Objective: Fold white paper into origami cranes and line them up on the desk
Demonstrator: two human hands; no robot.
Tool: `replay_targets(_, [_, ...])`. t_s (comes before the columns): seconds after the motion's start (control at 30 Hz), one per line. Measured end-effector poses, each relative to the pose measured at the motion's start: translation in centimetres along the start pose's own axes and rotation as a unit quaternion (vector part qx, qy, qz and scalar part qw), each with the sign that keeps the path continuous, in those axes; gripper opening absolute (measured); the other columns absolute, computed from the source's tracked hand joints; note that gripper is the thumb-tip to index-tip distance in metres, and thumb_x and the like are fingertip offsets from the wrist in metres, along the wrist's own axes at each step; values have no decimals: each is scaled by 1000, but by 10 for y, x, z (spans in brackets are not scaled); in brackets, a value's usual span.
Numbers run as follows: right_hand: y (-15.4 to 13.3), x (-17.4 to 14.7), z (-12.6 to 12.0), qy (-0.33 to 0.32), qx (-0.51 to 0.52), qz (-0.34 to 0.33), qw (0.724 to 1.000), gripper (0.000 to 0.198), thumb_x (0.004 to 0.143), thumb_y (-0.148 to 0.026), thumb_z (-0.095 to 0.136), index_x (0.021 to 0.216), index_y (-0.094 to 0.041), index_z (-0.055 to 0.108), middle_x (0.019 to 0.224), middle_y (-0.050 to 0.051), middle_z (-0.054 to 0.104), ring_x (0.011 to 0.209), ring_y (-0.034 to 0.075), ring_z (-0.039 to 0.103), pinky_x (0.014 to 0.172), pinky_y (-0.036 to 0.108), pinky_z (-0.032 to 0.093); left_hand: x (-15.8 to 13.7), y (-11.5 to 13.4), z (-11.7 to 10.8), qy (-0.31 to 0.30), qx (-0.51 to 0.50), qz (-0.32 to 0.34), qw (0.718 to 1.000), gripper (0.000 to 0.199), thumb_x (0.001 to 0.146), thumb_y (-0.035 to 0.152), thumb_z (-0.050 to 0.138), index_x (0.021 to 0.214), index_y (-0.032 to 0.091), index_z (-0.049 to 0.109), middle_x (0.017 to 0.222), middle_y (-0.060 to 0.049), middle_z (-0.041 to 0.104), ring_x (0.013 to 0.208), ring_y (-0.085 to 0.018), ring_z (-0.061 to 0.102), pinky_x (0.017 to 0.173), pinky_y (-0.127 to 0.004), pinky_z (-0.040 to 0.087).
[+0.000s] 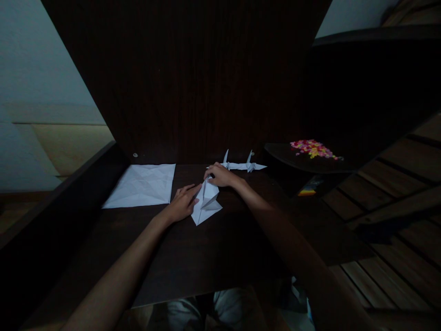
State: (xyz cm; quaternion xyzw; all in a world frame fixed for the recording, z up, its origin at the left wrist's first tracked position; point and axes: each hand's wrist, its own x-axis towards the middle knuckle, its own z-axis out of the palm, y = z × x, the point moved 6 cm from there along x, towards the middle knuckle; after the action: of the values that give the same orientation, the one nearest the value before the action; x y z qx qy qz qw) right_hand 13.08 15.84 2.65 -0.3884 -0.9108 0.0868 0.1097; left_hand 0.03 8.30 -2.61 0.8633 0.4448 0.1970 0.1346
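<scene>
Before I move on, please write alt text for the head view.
A person's left hand and right hand touch a partly folded white paper on a dark desk. A creased sheet lies to the left, folded paper pieces behind, and colorful bits on a shelf at right.

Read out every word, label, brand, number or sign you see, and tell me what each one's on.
No readable text anywhere.
Yellow-and-orange striped item below the shelf: any print is too small and dark to read.
White sheet and folded paper: no writing I can make out.
</scene>
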Motion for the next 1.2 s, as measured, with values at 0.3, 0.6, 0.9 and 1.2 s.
replay_targets(0.3, [-1,4,-11,-34,23,16,999,15,72,-14,65,84,-16,74,84,4,70,80,17,61,73,24,42,0,-1,-2,7,1,2,1000,53,89,26,42,140,17,37,141,-14,46,132,-28,37,105,-48,32])
replay_targets(0.6, [7,6,-9,-30,53,69,996,17,72,-12,63,85,-17,74,82,3,72,79,15,64,67,21,43,0,3,-2,-5,13,14,1000,51,90,23,40,141,18,37,143,-12,45,132,-27,36,105,-48,31])
replay_targets(0.9, [15,-8,-14,131,142,129,973,26,81,-6,49,95,-14,69,94,7,72,88,16,66,78,26,47,-2,11,0,-42,67,41,996,46,93,24,33,138,22,42,148,-7,38,137,-27,28,103,-52,29])
replay_targets(1.2, [5,-59,-2,162,204,160,952,23,86,-16,51,104,-15,65,103,9,70,93,17,66,84,31,49,-4,18,-2,-31,77,29,996,44,93,40,36,130,20,48,147,-10,38,137,-30,28,104,-53,28])
